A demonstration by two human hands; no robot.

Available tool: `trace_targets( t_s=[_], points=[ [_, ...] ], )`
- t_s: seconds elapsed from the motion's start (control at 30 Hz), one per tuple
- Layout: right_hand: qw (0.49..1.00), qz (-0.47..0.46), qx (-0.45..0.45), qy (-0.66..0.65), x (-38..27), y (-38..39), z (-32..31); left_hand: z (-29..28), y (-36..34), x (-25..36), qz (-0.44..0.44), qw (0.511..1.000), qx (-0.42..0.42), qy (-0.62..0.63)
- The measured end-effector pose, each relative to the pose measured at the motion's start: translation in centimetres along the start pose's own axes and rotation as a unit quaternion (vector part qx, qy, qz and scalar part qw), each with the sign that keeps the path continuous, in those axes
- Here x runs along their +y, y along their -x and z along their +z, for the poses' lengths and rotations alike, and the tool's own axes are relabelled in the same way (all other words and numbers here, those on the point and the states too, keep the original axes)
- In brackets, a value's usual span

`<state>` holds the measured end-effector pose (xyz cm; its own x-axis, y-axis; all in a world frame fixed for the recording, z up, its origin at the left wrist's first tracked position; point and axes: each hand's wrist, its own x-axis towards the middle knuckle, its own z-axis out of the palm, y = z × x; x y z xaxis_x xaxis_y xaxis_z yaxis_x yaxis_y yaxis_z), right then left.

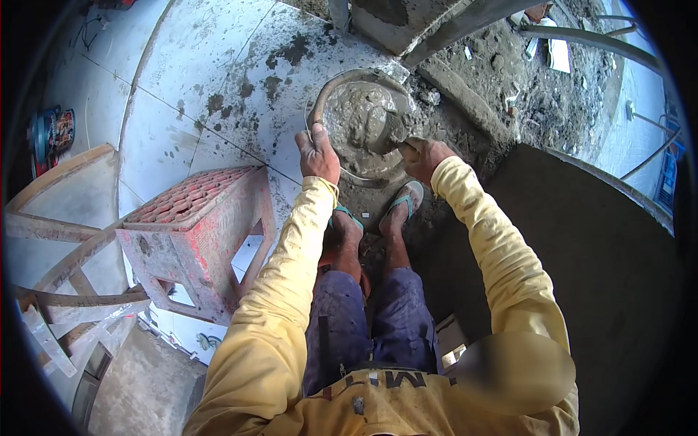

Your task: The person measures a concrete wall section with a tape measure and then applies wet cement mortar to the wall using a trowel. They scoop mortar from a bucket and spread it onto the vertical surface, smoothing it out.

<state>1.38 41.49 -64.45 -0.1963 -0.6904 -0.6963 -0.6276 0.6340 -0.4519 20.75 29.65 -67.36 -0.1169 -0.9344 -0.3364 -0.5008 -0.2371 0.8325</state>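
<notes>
Inspector: State the position of both hands.

Recorder: Apart, on opposite sides of a round, mortar-smeared basin point(324, 91) on the floor ahead of the feet. The left hand point(318, 154) is clamped on its near-left edge. The right hand point(426, 158) is closed round a grey, mortar-coated hand tool point(382, 133), whose broad end sits in the wet grey mortar point(354, 109) inside the basin.

Inspector: Obstructions close by?

Recorder: Both feet, in sandals with teal straps point(413, 205), stand just beside the basin's near side. A stained red stool with a lattice-patterned top point(193, 196) stands left of the left forearm. Right of the basin lies a long, rough grey concrete ledge point(465, 102), with loose brown-grey rubble point(494, 65) beyond it.

Inspector: Remaining surroundings?

Recorder: White floor tiles point(196, 58), spattered with dark mortar, extend to the left. A brown wooden frame point(65, 173) occupies the far left, near a dark container with multicoloured print point(62, 132). A curved-looking grey metal bar point(592, 42) crosses above the rubble. A broad, dark grey surface point(574, 269) fills the right side; its material cannot be determined.
</notes>
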Motion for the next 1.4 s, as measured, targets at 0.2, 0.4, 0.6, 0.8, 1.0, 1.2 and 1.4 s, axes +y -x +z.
trace_targets(
  t_s=[0.2,0.4,0.6,0.8,1.0,1.2,1.4],
  points=[
    [0.999,-0.008,0.038,-0.038,2.5,1.4,3.2,-1.6,-0.2,-3.4,-0.007,0.996,0.007,0.085],
    [0.996,-0.001,0.089,0.004,-1.0,4.6,2.3,-6.9,-1.1,-13.9,-0.095,0.994,0.054,0.029],
    [0.976,-0.112,0.179,0.057,-0.5,3.8,0.5,-9.6,4.3,-14.6,-0.234,0.956,0.018,0.176],
    [0.996,-0.084,0.015,-0.003,-5.5,0.6,-4.9,-11.4,6.0,-19.5,-0.323,0.865,0.042,0.382],
    [0.967,0.060,-0.054,-0.240,-2.7,-9.0,-7.5,-11.7,5.6,-18.3,-0.343,0.884,0.018,0.316],
    [0.967,0.013,0.167,-0.190,-3.6,-4.1,-4.1,-11.9,5.6,-16.1,-0.340,0.887,0.049,0.307],
    [0.989,-0.039,0.106,0.093,-3.1,5.7,-1.3,-10.5,5.7,-16.2,-0.261,0.928,-0.014,0.266]
  ],
)
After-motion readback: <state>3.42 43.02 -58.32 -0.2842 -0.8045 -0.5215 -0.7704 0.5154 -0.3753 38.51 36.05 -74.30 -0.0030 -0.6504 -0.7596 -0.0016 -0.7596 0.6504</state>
